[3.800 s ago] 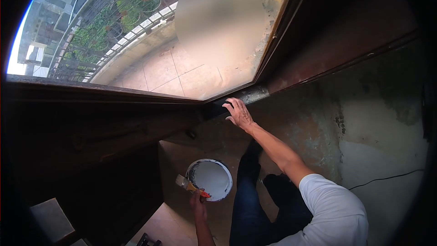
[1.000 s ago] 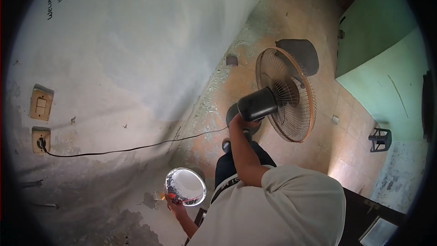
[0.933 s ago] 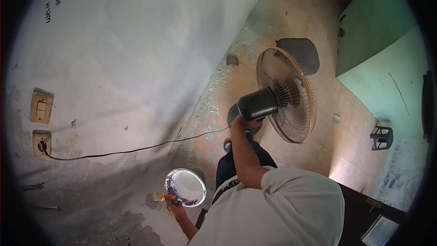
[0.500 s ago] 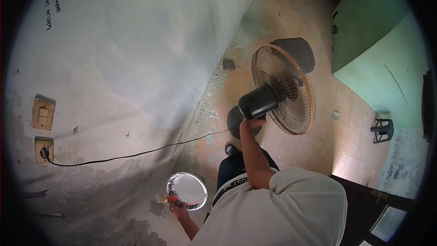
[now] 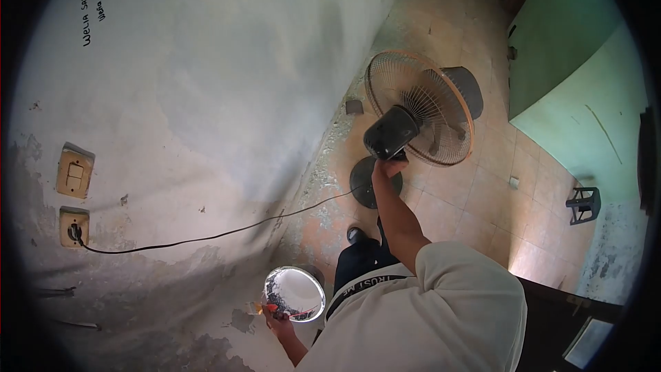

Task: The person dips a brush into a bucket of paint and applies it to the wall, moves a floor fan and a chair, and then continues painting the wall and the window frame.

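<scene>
My right hand [image 5: 391, 165] is wrapped round the neck of a standing fan [image 5: 392, 132], just below its dark motor housing. The fan's round wire cage, with an orange-brown rim, points away from me, and its dark round base [image 5: 365, 191] is on the floor. Low on the left, my left hand [image 5: 279, 320] is closed at the near rim of a white bucket [image 5: 301, 289] with dark smears inside. Small red and orange pieces show by its fingers; I cannot make out what they are.
A black cord [image 5: 179, 242] runs from the fan to a wall socket [image 5: 74, 227] below a switch [image 5: 76, 171]. A dark grey object [image 5: 463, 89] lies behind the cage. A dark stool [image 5: 584, 205] stands by the green wall [image 5: 578, 89], and a small block [image 5: 354, 107] by the left wall.
The fan's head has swung farther from me and to the left with my right hand, its cage turning more away. My left hand and the bucket appear slightly farther right and lower.
</scene>
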